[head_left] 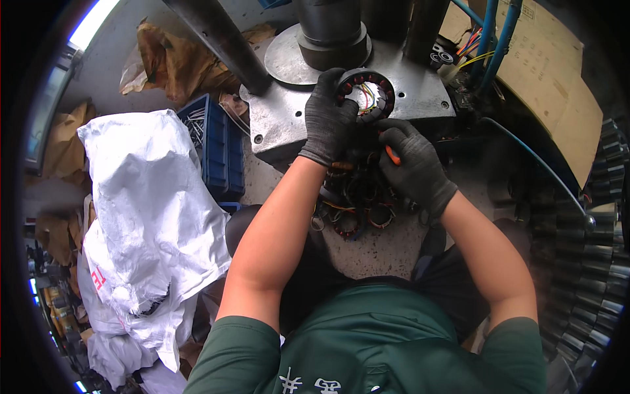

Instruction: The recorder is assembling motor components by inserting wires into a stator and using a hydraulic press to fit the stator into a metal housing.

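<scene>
A motor stator (pixel 390 87), a dark ring with reddish copper windings inside, is held tilted over the front of a metal press plate (pixel 279 113). My left hand (pixel 325 125), in a dark grey glove, grips the ring's left side, thumb toward its opening. Yellow, red and green wires show within the ring. My right hand (pixel 420 167), gloved the same way, is closed round a tool with an orange handle (pixel 392 155). The tool's working end is hidden near the ring's lower edge, so its kind cannot be made out.
Below my hands, several wound rings (pixel 380 215) lie in a dark heap on the floor. A press column (pixel 328 29) rises behind the plate. To the left are a blue crate (pixel 226 154) with metal pieces and a white sack (pixel 144 177). Cardboard (pixel 551 79) and stacked metal cylinders (pixel 584 289) stand right.
</scene>
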A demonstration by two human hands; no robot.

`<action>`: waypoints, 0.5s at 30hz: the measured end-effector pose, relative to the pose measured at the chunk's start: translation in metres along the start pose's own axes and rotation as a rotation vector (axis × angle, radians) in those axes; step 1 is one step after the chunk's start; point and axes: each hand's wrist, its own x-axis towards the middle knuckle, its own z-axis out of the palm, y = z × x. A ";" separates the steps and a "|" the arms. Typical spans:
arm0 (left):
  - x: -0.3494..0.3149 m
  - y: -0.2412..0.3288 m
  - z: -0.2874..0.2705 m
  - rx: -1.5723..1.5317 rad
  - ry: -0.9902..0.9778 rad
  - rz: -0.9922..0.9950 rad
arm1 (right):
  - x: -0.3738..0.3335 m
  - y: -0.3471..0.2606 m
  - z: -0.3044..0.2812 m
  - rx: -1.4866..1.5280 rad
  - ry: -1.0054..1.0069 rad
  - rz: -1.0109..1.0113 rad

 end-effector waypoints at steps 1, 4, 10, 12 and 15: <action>0.000 0.000 0.000 -0.002 -0.002 0.003 | 0.002 0.002 0.001 -0.042 -0.008 -0.005; 0.001 -0.001 -0.002 0.042 -0.012 -0.068 | 0.004 -0.002 -0.002 0.010 0.012 -0.033; 0.005 -0.011 0.000 -0.170 -0.013 -0.277 | 0.005 -0.016 -0.013 0.044 0.075 -0.024; 0.004 -0.011 0.000 -0.121 0.007 -0.213 | 0.004 -0.015 -0.012 0.054 0.074 -0.020; 0.004 -0.011 -0.001 -0.104 0.023 -0.189 | 0.003 -0.019 -0.015 0.050 0.073 -0.030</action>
